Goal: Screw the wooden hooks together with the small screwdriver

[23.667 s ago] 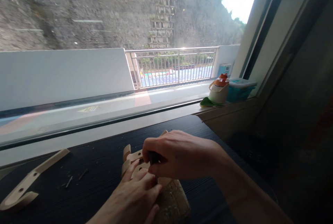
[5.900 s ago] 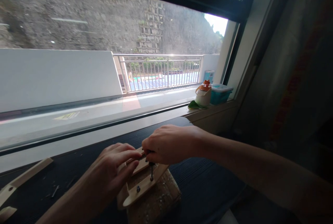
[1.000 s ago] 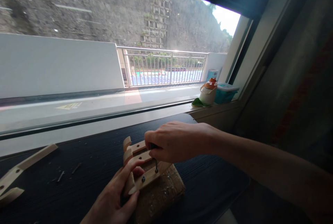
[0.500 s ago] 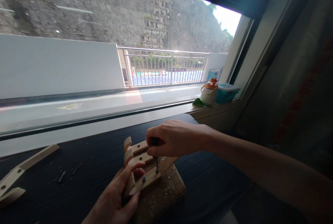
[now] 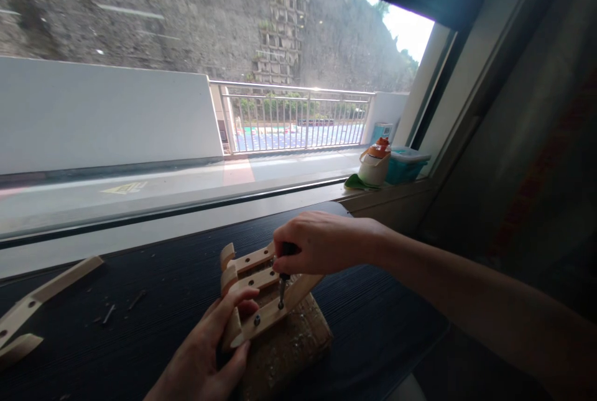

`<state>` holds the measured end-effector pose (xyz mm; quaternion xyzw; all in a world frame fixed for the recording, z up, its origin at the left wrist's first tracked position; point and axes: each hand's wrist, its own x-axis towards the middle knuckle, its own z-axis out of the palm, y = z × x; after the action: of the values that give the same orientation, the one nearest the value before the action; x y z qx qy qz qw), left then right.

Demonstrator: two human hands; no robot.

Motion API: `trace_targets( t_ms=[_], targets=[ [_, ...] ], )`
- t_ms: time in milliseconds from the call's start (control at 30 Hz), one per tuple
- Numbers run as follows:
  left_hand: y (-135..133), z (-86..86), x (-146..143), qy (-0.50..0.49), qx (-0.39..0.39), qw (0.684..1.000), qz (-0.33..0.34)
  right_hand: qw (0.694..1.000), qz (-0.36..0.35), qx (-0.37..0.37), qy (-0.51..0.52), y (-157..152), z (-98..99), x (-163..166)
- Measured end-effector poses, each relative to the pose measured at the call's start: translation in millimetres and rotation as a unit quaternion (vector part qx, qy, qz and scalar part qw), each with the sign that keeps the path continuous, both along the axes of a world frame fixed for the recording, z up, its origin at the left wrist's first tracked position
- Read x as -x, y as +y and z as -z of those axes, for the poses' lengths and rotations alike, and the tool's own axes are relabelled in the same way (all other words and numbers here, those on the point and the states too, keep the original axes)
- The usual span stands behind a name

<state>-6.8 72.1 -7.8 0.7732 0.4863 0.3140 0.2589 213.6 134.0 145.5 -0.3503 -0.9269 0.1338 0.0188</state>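
Closest in is the left hand (image 5: 205,345), thumb on one side and fingers on the other, gripping the curved left end of the nearest wooden hook (image 5: 268,319). That hook lies across a brown block (image 5: 296,348) (wood or taped cardboard, honestly can't tell), which sits on the black tabletop (image 5: 153,351). Near its left end a dark screw (image 5: 257,320) sticks up out of the hook.

A bit right of that, the right hand (image 5: 317,242) comes in from the right with its fingers closed around the dark handle of a screwdriver (image 5: 282,287). The shaft points down almost upright, with its tip at a second screw (image 5: 280,306) in the same hook.

Just beyond, two more of these things, a middle hook (image 5: 262,278) and a far hook (image 5: 252,259), lie side by side, curled ends to the left and dark holes along them. Off on the far left there's a loose hook (image 5: 35,303), well apart from the hands, with a couple of small screw-like bits (image 5: 109,314) between it and the block.

Past the tabletop, the windowsill (image 5: 242,209) has an orange-topped bottle (image 5: 374,168) and a teal box (image 5: 405,166) at its right end. Outside: metal railing (image 5: 306,118), then a rocky slope (image 5: 186,28).
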Motion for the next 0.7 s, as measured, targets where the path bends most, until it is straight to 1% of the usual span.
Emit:
trace_targets(
  t_ms=[100, 233, 300, 400, 500, 700],
  targets=[
    [0, -0.1, 0, -0.006, 0.003, 1.0, -0.003, 1.0, -0.001, -0.015, -0.024, -4, -5.0, 0],
    [-2, -5.1, -3, -0.028, 0.012, 0.999, -0.009, 0.997, -0.044, -0.021, -0.061, -8, -16.0, 0],
    [-2, -7.4, -4, -0.037, 0.017, 0.999, -0.009, 0.995, -0.065, -0.013, -0.071, -9, -18.9, 1],
    [-1, -7.3, -5, -0.038, 0.017, 0.999, -0.007, 0.993, -0.087, 0.006, -0.077, -8, -17.3, 2],
    [-1, -4.0, -4, -0.036, 0.019, 0.999, -0.008, 0.995, -0.077, 0.016, -0.065, -4, -10.8, 1],
    [-1, 4.5, 0, -0.029, 0.01, 0.999, -0.009, 0.998, -0.012, 0.052, -0.042, 5, 2.0, -8]
  ],
)
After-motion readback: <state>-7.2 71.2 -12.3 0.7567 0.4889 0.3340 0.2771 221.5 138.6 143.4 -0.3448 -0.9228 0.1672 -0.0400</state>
